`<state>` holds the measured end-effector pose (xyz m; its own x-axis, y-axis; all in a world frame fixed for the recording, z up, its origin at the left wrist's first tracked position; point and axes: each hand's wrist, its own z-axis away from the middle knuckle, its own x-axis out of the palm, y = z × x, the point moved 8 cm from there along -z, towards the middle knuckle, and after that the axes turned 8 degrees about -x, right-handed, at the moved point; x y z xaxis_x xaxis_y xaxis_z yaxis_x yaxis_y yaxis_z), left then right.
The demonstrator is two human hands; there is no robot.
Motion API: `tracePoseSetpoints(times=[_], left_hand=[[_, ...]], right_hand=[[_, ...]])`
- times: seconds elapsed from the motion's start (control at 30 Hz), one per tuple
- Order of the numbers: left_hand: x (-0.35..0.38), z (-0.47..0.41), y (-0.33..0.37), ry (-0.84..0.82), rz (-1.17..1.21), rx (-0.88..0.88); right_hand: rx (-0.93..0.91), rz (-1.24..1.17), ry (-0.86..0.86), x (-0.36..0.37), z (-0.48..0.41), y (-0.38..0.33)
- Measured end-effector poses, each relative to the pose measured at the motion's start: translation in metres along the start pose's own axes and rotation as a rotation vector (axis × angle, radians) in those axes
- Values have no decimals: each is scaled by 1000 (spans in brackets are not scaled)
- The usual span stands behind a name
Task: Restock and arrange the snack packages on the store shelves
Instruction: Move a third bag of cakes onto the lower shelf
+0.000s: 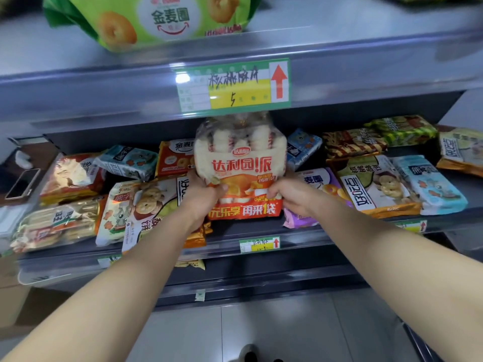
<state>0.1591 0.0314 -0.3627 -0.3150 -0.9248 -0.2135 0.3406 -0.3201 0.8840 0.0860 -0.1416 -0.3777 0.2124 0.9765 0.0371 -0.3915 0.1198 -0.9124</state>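
Orange pie bag (241, 165) gripped between left hand (202, 198) and right hand (292, 197).

green bag (156, 19) cropped by top edge, fingers of left hand (206, 199) and right hand (290, 197) hidden behind pie bag (241, 165), orange packet (173, 158) half covered by it, lower price tag (259, 244) text unreadable

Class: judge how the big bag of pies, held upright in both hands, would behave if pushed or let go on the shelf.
Probably floppy: the bag of pies is soft film, crumpled where the left hand and right hand grip its base. Likely light for its size, being puffy. Standing tall, it may tip over.
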Motion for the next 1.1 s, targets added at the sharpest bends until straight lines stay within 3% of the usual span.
tracePoseSetpoints(times=[0.17,0.33,0.53,0.9,1.1], left_hand=[[11,-4,-6,3,-163,2],[18,-3,-19,6,-177,-58],[4,-2,-7,234,-170,-5],[-2,16,-3,262,-223,-91],[-12,48,12,291,-186,-51]], right_hand=[[-5,156,161,-20,-8,9],[-40,291,276,-32,-8,11],[-64,421,296,-19,-10,6],[-95,577,295,-21,0,2],[-179,570,341,-21,24,-18]])
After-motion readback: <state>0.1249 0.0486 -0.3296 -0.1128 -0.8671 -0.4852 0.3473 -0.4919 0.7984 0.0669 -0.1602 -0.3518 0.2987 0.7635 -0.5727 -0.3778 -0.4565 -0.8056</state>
